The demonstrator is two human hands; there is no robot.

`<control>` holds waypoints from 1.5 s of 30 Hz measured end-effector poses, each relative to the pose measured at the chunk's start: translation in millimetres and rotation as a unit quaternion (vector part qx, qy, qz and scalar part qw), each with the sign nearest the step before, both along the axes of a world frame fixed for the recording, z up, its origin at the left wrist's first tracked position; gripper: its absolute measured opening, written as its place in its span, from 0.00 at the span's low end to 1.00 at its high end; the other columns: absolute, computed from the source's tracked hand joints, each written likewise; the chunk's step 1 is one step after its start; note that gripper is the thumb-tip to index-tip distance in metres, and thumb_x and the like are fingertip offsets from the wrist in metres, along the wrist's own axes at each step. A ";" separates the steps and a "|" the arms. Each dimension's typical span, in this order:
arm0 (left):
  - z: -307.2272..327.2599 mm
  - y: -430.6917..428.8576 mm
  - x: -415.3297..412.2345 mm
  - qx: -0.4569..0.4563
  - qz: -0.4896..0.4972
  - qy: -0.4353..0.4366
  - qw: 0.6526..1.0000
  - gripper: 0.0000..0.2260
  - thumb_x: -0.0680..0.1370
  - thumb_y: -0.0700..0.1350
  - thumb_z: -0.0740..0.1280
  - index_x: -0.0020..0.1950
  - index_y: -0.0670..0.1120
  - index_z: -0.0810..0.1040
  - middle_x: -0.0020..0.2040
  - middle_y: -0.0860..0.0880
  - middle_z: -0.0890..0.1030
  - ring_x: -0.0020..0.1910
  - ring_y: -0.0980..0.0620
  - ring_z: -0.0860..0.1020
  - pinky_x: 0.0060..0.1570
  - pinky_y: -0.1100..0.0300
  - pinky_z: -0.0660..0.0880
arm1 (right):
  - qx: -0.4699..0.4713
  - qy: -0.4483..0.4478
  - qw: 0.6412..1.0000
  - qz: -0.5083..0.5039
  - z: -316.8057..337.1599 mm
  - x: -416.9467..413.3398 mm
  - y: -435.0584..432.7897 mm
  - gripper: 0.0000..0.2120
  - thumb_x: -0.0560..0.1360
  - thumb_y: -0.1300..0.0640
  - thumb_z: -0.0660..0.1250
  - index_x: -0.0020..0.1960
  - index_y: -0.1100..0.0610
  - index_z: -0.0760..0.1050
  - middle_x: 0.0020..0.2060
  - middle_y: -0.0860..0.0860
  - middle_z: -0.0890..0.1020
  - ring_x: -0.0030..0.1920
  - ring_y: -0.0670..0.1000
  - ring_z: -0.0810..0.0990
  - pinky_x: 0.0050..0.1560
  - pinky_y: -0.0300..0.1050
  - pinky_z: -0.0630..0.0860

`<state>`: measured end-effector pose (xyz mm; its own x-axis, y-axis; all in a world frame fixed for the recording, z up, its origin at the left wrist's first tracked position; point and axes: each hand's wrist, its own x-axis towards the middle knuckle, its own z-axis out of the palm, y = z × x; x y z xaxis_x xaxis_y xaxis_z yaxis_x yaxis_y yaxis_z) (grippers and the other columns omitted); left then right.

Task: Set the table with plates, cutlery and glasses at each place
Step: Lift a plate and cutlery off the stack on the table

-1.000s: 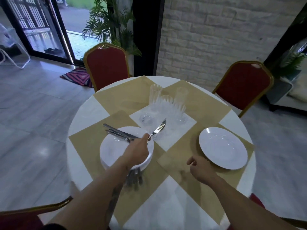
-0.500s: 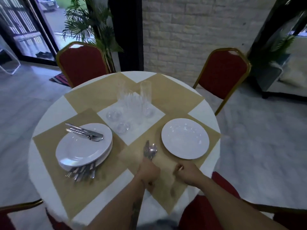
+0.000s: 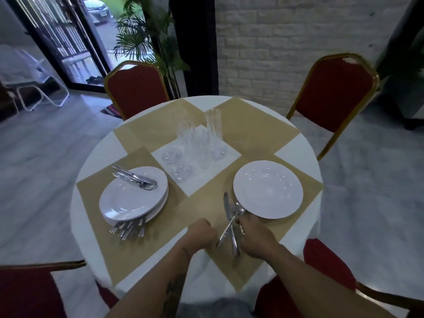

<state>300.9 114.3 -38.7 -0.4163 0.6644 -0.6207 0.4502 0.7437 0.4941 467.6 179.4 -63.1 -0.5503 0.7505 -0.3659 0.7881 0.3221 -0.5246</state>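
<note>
At the near edge of the table (image 3: 298, 152), the right hand (image 3: 257, 237) is gripping cutlery (image 3: 230, 210) to line it up beside the plate (image 3: 268, 189), the left hand (image 3: 202, 232) curling alongside (its hold unclear).

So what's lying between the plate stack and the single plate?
Head view: a cutlery set, gripped by the right hand, lies beside the single plate; otherwise bare placemat up to the plate stack.

— What colours is the cloth (image 3: 296, 154) showing?
— It's showing white, alternating with tan placemats (image 3: 146, 134) in a checker pattern.
— And the plates (image 3: 268, 189)?
— They're gleaming plain white. The cutlery (image 3: 226, 204) is shining silver, and the glasses (image 3: 213, 125) are looking clear and ribbed.
— The chairs (image 3: 135, 88)?
— They're glowing red in gold frames, against a pale brick-patterned wall (image 3: 286, 42) and grey marbled floor (image 3: 46, 157).
</note>
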 end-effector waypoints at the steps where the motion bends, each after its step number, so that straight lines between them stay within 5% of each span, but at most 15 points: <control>1: -1.5 -3.2 -4.8 0.005 0.002 0.003 1.000 0.11 0.72 0.39 0.60 0.49 0.39 0.79 0.52 0.38 0.82 0.54 0.39 0.80 0.46 0.55 0.77 | 0.012 -0.021 0.999 0.024 -2.2 -2.7 -2.8 0.20 0.75 0.54 0.62 0.68 0.50 0.69 0.68 0.55 0.69 0.64 0.59 0.74 0.58 0.50 0.74; 3: -0.7 -15.7 -19.8 0.011 0.017 0.000 1.000 0.15 0.71 0.41 0.61 0.56 0.42 0.79 0.55 0.43 0.81 0.54 0.43 0.80 0.48 0.58 0.76 | 0.035 -0.058 0.996 0.055 -6.5 -13.0 -10.9 0.19 0.77 0.54 0.60 0.68 0.50 0.69 0.68 0.56 0.68 0.66 0.60 0.71 0.57 0.50 0.73; 6: 0.5 -28.7 -41.9 0.044 0.028 -0.004 0.999 0.09 0.72 0.39 0.62 0.50 0.48 0.76 0.47 0.46 0.80 0.53 0.43 0.80 0.51 0.54 0.78 | 0.064 -0.081 0.994 0.035 -6.1 -24.8 -16.0 0.17 0.78 0.53 0.57 0.66 0.53 0.71 0.71 0.56 0.66 0.69 0.59 0.69 0.60 0.51 0.72; 11: 2.1 -38.4 -80.8 0.097 0.048 -0.022 0.994 0.13 0.74 0.39 0.61 0.56 0.49 0.78 0.52 0.45 0.81 0.50 0.48 0.80 0.45 0.60 0.77 | 0.108 -0.095 0.989 0.031 0.2 -44.4 -19.2 0.33 0.73 0.50 0.66 0.76 0.48 0.60 0.80 0.57 0.53 0.77 0.61 0.60 0.68 0.50 0.70; 14: 6.6 -39.1 -113.5 0.137 0.056 0.000 0.989 0.14 0.73 0.43 0.62 0.56 0.52 0.81 0.53 0.49 0.83 0.50 0.49 0.81 0.50 0.57 0.79 | 0.125 -0.149 0.980 0.042 3.2 -63.1 -25.5 0.27 0.72 0.48 0.68 0.70 0.50 0.68 0.79 0.58 0.53 0.78 0.62 0.56 0.68 0.51 0.70; 18: 16.5 -46.2 -169.2 0.202 0.082 0.026 0.976 0.13 0.76 0.42 0.62 0.55 0.52 0.83 0.50 0.51 0.82 0.50 0.49 0.80 0.53 0.56 0.78 | 0.114 -0.206 0.972 -0.022 8.8 -88.8 -34.6 0.28 0.76 0.51 0.60 0.75 0.54 0.67 0.80 0.60 0.53 0.77 0.62 0.58 0.71 0.54 0.67; 23: 24.5 -58.5 -242.9 0.338 0.211 0.027 0.917 0.15 0.77 0.36 0.59 0.45 0.52 0.82 0.41 0.50 0.83 0.41 0.50 0.80 0.44 0.58 0.75 | 0.121 -0.230 0.965 -0.047 19.0 -133.1 -41.7 0.21 0.77 0.49 0.58 0.68 0.54 0.70 0.76 0.59 0.61 0.76 0.64 0.59 0.69 0.55 0.68; 27: 23.5 -62.4 -300.1 0.354 0.290 0.047 0.888 0.14 0.74 0.36 0.59 0.44 0.52 0.81 0.41 0.47 0.82 0.39 0.44 0.79 0.40 0.55 0.75 | 0.062 -0.161 0.983 -0.068 30.8 -182.7 -44.0 0.16 0.75 0.47 0.61 0.59 0.55 0.73 0.63 0.56 0.70 0.65 0.60 0.70 0.62 0.52 0.71; 30: 13.9 -66.8 -331.2 0.277 0.296 0.069 0.912 0.14 0.71 0.38 0.62 0.55 0.49 0.77 0.55 0.45 0.78 0.52 0.43 0.78 0.52 0.48 0.79 | -0.017 -0.053 0.990 -0.129 34.2 -219.7 -47.5 0.12 0.72 0.50 0.63 0.54 0.52 0.74 0.55 0.53 0.77 0.53 0.54 0.77 0.56 0.50 0.76; 34: -5.7 -71.4 -351.3 0.138 0.261 0.052 0.954 0.26 0.70 0.40 0.65 0.69 0.46 0.69 0.66 0.43 0.71 0.63 0.39 0.73 0.59 0.47 0.76 | -0.118 0.043 0.968 -0.218 38.1 -264.6 -49.6 0.23 0.73 0.56 0.63 0.68 0.57 0.72 0.60 0.55 0.78 0.57 0.55 0.79 0.50 0.47 0.76; 38: -9.1 -76.6 -351.8 0.140 0.220 0.025 0.965 0.10 0.71 0.37 0.64 0.51 0.47 0.77 0.52 0.44 0.81 0.49 0.44 0.78 0.52 0.52 0.78 | -0.181 0.117 0.933 -0.287 40.9 -296.8 -49.6 0.16 0.75 0.61 0.63 0.62 0.56 0.75 0.47 0.53 0.81 0.45 0.53 0.80 0.39 0.44 0.77; 41: -5.6 -76.0 -358.9 0.142 0.235 0.006 0.962 0.08 0.72 0.37 0.64 0.46 0.48 0.76 0.47 0.47 0.80 0.47 0.45 0.78 0.51 0.51 0.80 | -0.196 0.125 0.917 -0.324 37.7 -305.1 -50.1 0.12 0.75 0.64 0.61 0.58 0.58 0.73 0.45 0.54 0.79 0.43 0.52 0.79 0.35 0.43 0.76; 45: -0.1 -75.0 -369.9 0.141 0.221 -0.018 0.965 0.08 0.71 0.38 0.66 0.43 0.51 0.74 0.46 0.48 0.79 0.47 0.46 0.78 0.50 0.51 0.81 | -0.217 0.146 0.895 -0.362 32.4 -309.7 -51.0 0.13 0.75 0.68 0.59 0.56 0.59 0.75 0.45 0.56 0.80 0.44 0.56 0.81 0.43 0.52 0.84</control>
